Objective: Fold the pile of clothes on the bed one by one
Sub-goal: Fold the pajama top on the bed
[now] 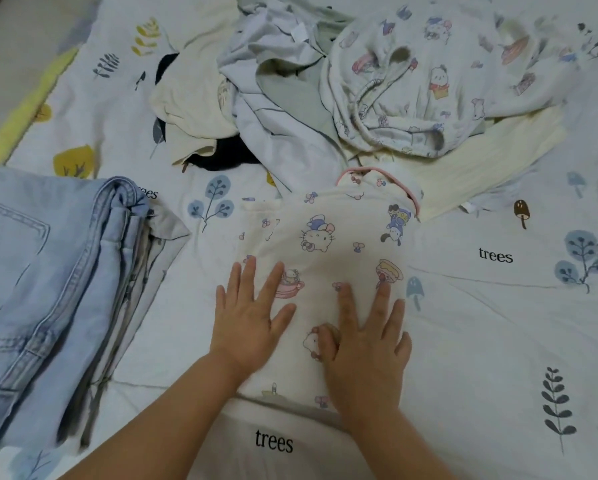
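A cream garment with cartoon prints and pink trim (pixel 328 237) lies folded into a narrow strip on the bed in front of me. My left hand (pixel 252 320) presses flat on its near left part with the fingers spread. My right hand (pixel 366 344) lies flat on its near right part, fingers straight. Behind it sits the pile of unfolded clothes (pixel 290 98): a pale blue-grey piece, a cream piece, something dark, and a white cartoon-print garment (pixel 429 81).
Folded light blue jeans (pixel 48 271) are stacked on the left over a grey folded piece (pixel 167 230). A cream ribbed cloth (pixel 491 157) spreads at the pile's right. The bedsheet (pixel 498 341) is white with tree prints; its yellow edge (pixel 23 112) runs at far left.
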The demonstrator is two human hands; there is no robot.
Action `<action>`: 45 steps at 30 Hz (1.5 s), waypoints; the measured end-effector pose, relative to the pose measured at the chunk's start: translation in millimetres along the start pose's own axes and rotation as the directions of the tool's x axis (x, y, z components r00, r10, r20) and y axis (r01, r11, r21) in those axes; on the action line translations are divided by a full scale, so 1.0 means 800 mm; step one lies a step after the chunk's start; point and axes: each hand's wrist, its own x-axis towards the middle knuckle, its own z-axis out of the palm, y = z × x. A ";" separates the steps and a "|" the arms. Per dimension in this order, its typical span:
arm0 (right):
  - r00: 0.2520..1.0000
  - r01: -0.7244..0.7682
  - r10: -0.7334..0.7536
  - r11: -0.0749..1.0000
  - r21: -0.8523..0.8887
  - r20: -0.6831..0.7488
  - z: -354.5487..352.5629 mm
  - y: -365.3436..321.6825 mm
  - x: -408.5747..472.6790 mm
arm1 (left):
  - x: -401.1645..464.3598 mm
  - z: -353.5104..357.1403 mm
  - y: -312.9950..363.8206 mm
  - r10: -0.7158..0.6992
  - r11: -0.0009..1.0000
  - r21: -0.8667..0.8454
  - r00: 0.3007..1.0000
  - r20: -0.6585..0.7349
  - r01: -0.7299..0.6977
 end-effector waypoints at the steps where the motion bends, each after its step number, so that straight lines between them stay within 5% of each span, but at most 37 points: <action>1: 1.000 0.008 -0.008 0.998 0.058 0.007 0.000 0.007 0.003 | -0.002 -0.006 0.003 -0.023 0.996 -0.091 0.998 -0.059 0.018; 3: 0.998 -0.054 0.063 0.943 0.327 -0.017 -0.007 0.019 0.010 | -0.006 -0.016 0.007 -0.156 0.954 -0.281 0.973 -0.171 0.104; 6: 0.966 -0.218 0.252 0.694 0.686 0.052 -0.031 0.028 0.024 | -0.003 -0.029 0.009 -0.362 0.818 -0.489 0.932 -0.029 0.303; 11: 0.940 -0.338 0.230 0.530 0.777 0.252 -0.052 0.037 0.037 | 0.002 -0.055 0.010 -0.310 0.604 -0.690 0.915 0.259 0.400; 15: 0.953 -0.300 0.167 0.436 0.848 0.251 -0.070 0.043 0.028 | -0.005 -0.073 0.024 -0.218 0.555 -0.750 0.933 0.287 0.360; 33: 0.996 -0.029 -0.062 0.479 0.877 0.067 -0.207 0.010 -0.050 | -0.100 -0.203 0.072 -0.264 0.590 -0.758 0.954 0.144 0.278; 45: 0.985 0.076 -0.174 0.467 0.881 0.007 -0.232 -0.114 -0.112 | -0.173 -0.295 -0.025 -0.288 0.437 -0.856 0.945 0.157 0.275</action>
